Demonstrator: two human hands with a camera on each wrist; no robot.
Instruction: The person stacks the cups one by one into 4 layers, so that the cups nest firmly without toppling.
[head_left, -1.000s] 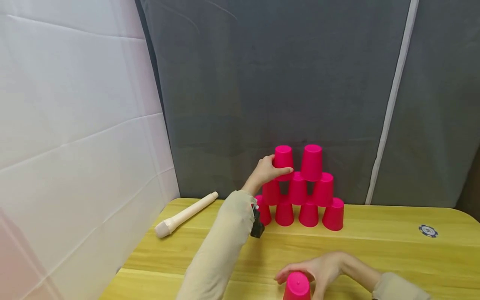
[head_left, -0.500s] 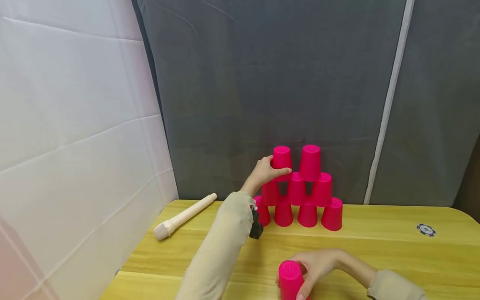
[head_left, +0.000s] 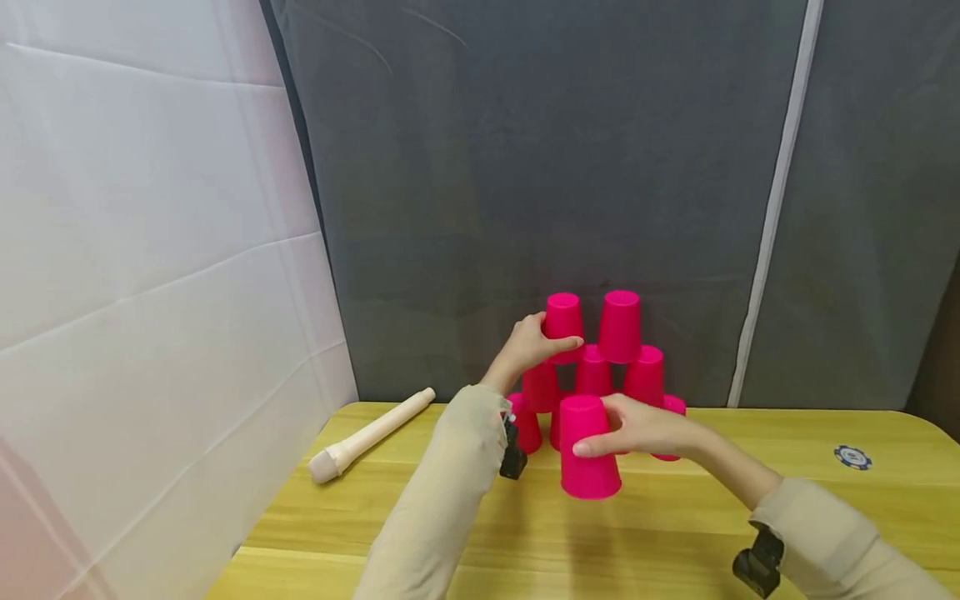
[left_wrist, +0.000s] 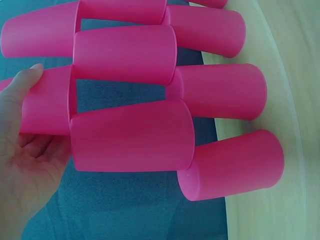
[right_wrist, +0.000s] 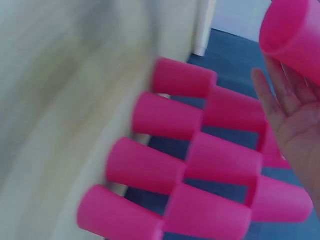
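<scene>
Left hand (head_left: pixel 534 343) curled round the upper-left pink cup (head_left: pixel 564 321) in the third tier of the cup pyramid (head_left: pixel 600 375), thumb across its front, at the far edge of the wooden table (head_left: pixel 675 517). Right hand (head_left: pixel 637 427) gripping an upside-down pink cup (head_left: pixel 587 448), raised off the tabletop just in front of the pyramid's bottom row. Cream recorder (head_left: pixel 371 432) lying to the left, poker chip (head_left: pixel 852 457) far right

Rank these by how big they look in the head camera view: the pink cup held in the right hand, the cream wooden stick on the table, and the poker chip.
1. Cream wooden stick, the longest.
2. Pink cup held in the right hand; it is nearer the camera, so its true size against the stick is unsure.
3. Poker chip, clearly smallest.
</scene>
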